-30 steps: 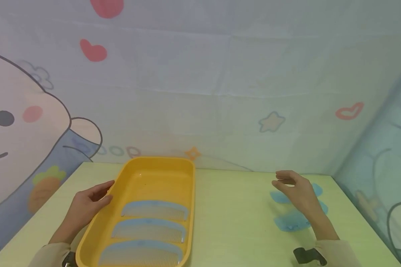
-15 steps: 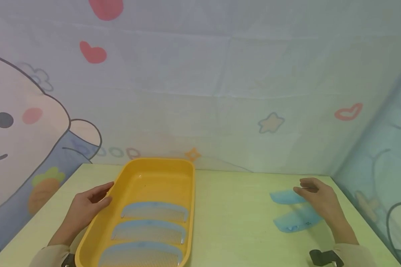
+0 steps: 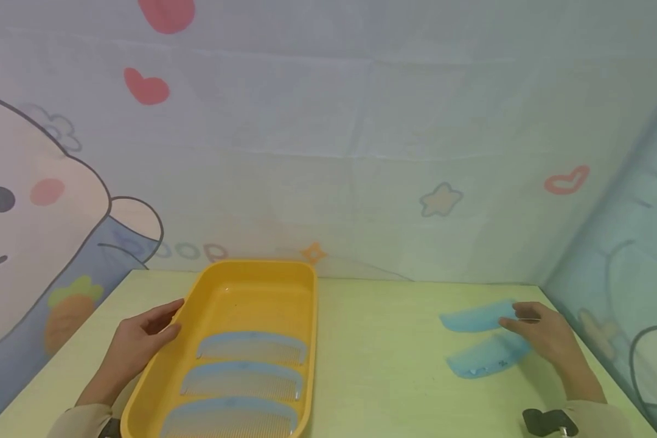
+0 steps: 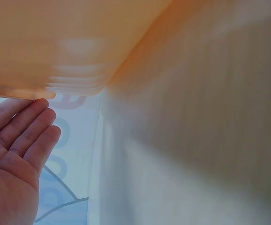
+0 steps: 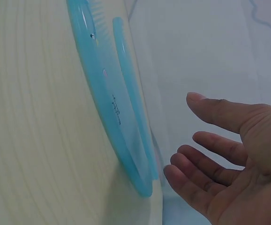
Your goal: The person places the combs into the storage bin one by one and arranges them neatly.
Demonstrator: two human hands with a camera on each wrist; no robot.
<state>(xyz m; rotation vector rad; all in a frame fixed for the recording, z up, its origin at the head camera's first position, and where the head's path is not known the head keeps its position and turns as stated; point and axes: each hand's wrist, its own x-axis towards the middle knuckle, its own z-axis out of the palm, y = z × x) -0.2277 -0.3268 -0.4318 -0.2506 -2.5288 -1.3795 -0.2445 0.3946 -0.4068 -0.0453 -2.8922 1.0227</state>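
A yellow tray (image 3: 274, 292) stands on the left of the table, with blue translucent combs (image 3: 254, 340) lying in a column inside it. My left hand (image 3: 134, 344) touches the tray's left rim; its fingers look extended beneath the rim in the left wrist view. On the right lie two bluer combs, a far comb (image 3: 473, 319) and a near comb (image 3: 484, 359) with small printed marks. My right hand (image 3: 547, 337) is over their right ends, thumb and fingers parted. In the right wrist view, my right hand (image 5: 234, 164) holds nothing and is apart from the combs.
The pale wood-grain table (image 3: 378, 353) ends at a printed cloth backdrop (image 3: 361, 152) behind it. Another cloth panel (image 3: 624, 304) borders the right side.
My right hand has moved right and a little lower, uncovering more of the two combs on the right. My left hand stays at the tray rim.
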